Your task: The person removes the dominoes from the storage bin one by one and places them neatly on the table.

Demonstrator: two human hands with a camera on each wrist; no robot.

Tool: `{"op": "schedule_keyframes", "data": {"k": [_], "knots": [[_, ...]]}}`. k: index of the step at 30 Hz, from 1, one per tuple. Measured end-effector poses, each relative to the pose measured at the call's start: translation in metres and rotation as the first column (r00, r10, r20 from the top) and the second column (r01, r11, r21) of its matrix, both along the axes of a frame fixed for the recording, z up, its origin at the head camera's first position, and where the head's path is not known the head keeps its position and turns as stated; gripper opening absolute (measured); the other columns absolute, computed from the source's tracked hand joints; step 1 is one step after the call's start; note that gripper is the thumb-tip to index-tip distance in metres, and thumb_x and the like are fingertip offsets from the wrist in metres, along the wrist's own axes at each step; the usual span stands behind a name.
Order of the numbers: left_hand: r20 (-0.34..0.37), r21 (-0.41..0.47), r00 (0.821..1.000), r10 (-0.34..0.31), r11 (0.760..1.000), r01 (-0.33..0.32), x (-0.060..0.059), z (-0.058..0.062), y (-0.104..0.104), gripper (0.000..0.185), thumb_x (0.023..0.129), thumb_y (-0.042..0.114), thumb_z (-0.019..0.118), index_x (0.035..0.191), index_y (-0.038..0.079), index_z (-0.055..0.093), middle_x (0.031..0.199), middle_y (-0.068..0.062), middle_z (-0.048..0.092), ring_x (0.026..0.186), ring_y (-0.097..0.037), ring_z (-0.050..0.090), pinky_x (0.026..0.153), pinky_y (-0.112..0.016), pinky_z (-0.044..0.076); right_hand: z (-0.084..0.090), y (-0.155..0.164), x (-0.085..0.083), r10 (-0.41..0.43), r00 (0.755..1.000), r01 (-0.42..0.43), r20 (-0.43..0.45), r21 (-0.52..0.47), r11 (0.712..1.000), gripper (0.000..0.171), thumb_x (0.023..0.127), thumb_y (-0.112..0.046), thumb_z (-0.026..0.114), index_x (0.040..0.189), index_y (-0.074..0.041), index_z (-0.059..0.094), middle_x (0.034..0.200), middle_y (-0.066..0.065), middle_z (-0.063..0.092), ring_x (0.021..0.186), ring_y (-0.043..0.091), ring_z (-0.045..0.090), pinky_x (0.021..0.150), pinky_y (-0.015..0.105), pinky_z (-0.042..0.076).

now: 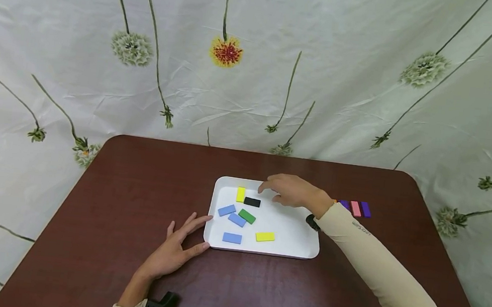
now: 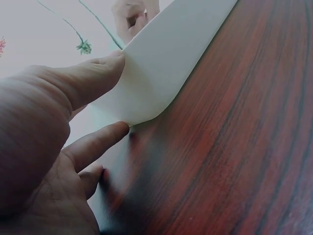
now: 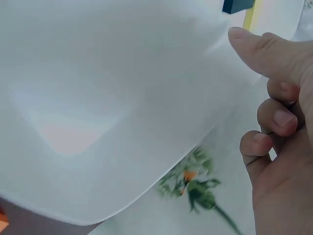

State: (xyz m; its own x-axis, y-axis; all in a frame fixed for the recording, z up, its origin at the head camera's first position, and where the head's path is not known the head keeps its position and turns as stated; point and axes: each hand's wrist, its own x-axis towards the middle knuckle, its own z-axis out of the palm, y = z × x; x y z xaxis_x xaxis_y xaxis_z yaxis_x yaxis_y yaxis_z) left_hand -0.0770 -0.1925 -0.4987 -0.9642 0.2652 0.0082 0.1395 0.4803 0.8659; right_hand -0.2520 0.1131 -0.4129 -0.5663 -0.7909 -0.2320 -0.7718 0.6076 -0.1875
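A: Hovering, right hand (image 1: 293, 192) over the far edge of the white tray (image 1: 295, 239), fingers (image 3: 274, 117) loosely curled, pinching nothing. Nearest piece is the black block (image 1: 252, 202), just below my fingertips, flat on the tray beside the yellow block (image 1: 240, 194).

B: Left hand?

A: Left hand (image 1: 174, 251) flat on the table (image 1: 99, 218), fingers (image 2: 95, 144) straight and spread, tips touching the tray's near-left corner.

B: How will the black block handle?

A: Small flat tile, looks light and stiff, probably smooth. It lies low, so I'd pinch across the short sides, thumb and forefinger, or tip an edge up first. Tray looks slick, so the tile may slide.

B: Anything else?

A: Blue blocks (image 1: 233, 219), green block (image 1: 247, 216), second yellow (image 1: 265, 236) on the tray; purple and pink tiles (image 1: 355, 208) on the table behind my right wrist.
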Motion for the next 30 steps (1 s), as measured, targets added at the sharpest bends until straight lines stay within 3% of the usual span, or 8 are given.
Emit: {"op": "schedule_keyframes", "data": {"k": [9, 23, 30], "knots": [[-0.002, -0.003, 1.0, 0.002, 1.0, -0.002, 0.001, -0.001, 0.0, 0.063, 0.093, 0.035, 0.071, 0.15, 0.028, 0.046, 0.157, -0.006, 0.043, 0.154, -0.039, 0.015, 0.11, -0.072, -0.014, -0.01, -0.026, -0.001, 0.035, 0.998, -0.038, 0.056, 0.047, 0.998, 0.046, 0.093, -0.006, 0.07, 0.134, -0.027, 0.063, 0.136, -0.003, 0.062, 0.129, 0.019, 0.056, 0.108, 0.039, 0.046], [0.006, -0.006, 1.0, 0.005, 1.0, -0.005, -0.001, 0.0, 0.0, 0.062, 0.093, 0.034, 0.072, 0.15, 0.028, 0.047, 0.157, -0.008, 0.042, 0.154, -0.038, 0.015, 0.11, -0.072, -0.015, -0.019, -0.041, -0.001, 0.021, 0.997, -0.029, 0.073, 0.118, 0.993, 0.046, 0.095, -0.007, 0.067, 0.136, -0.028, 0.06, 0.134, -0.003, 0.063, 0.122, 0.014, 0.058, 0.105, 0.037, 0.047], [0.006, -0.008, 1.0, 0.006, 1.0, -0.006, 0.0, 0.001, 0.0, 0.063, 0.093, 0.034, 0.072, 0.15, 0.022, 0.047, 0.157, -0.01, 0.042, 0.154, -0.038, 0.016, 0.111, -0.071, -0.014, -0.019, -0.041, 0.001, 0.017, 0.996, -0.029, 0.084, 0.136, 0.99, 0.048, 0.092, -0.007, 0.071, 0.134, -0.029, 0.059, 0.137, -0.005, 0.062, 0.12, 0.014, 0.058, 0.104, 0.037, 0.047]]}}
